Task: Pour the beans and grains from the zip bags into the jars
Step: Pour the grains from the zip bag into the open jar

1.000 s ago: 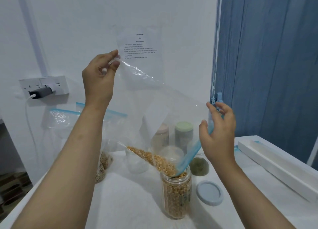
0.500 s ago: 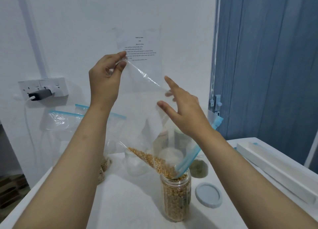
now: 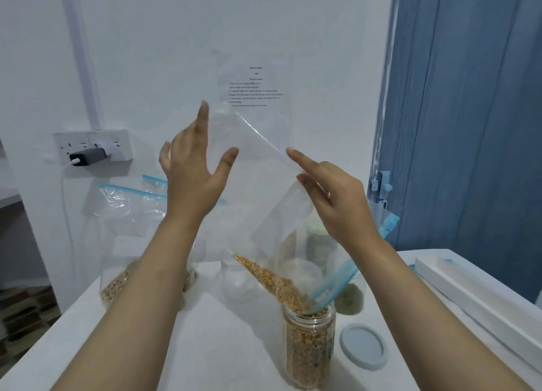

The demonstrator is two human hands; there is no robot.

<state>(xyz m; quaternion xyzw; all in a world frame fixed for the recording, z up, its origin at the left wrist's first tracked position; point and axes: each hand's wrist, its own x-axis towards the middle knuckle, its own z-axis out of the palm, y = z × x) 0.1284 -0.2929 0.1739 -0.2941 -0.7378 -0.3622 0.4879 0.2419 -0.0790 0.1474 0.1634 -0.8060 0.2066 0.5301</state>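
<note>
Above the open jar [image 3: 310,343] on the table [image 3: 223,343], head view: zip bag [image 3: 264,214] slants up-left, mouth dipped in jar, long axis diagonal. Left hand [image 3: 197,167] spread wide at bag's top corner; right hand [image 3: 331,197] flat w/ straight fingers on its upper face, nearer jar. Neither pinching. Count: 1 pouring bag, 2 bags behind-left, approx. 4 jars, 1 loose lid [image 3: 363,346].

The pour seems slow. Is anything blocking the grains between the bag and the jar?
Nothing visible does. The bag has its open zip corner inside the jar mouth, the grains run straight in, and the lid lies on the table beside it.
</note>
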